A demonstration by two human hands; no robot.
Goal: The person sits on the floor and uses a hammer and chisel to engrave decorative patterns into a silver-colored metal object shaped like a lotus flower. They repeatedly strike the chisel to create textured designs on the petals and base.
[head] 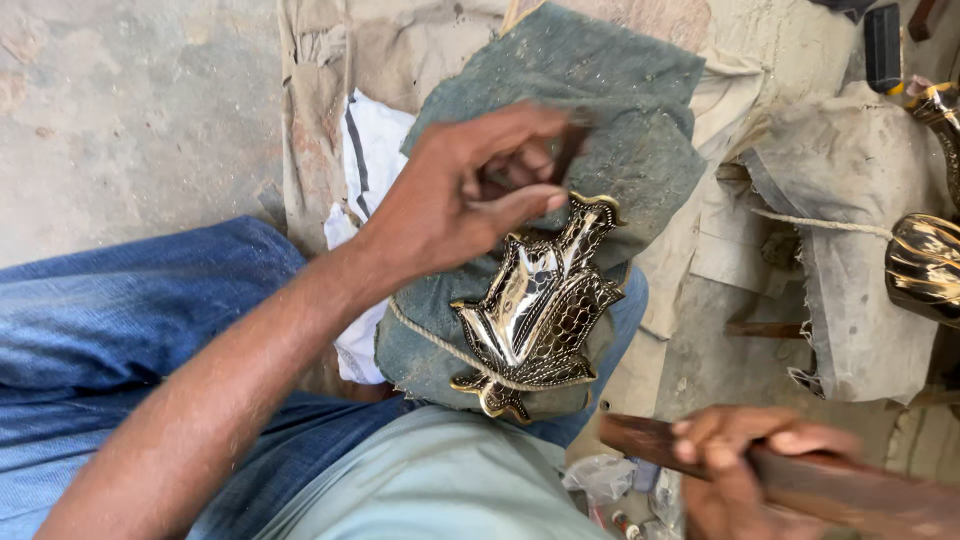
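Centre of the frame: your left hand is curled, thumb pressed toward the bent fingers around a small dark tool; the tool is blurred, so its kind cannot be told. The hand hovers just above the upper tip of an ornate brass plate, a leaf-shaped piece with a gilt scalloped border, a scaled pattern on its right half and bright polished panels on its left. The plate lies tilted on a grey-green cloth pad over your knee, and a pale cord crosses its lower part, holding it against the pad.

Lower right of the frame: your right hand is clenched around a brown wooden handle that runs off the bottom right corner.

Left side: your blue jeans. Upper left: bare concrete floor. Right edge: a rounded, ribbed brass vessel on dusty sacking.
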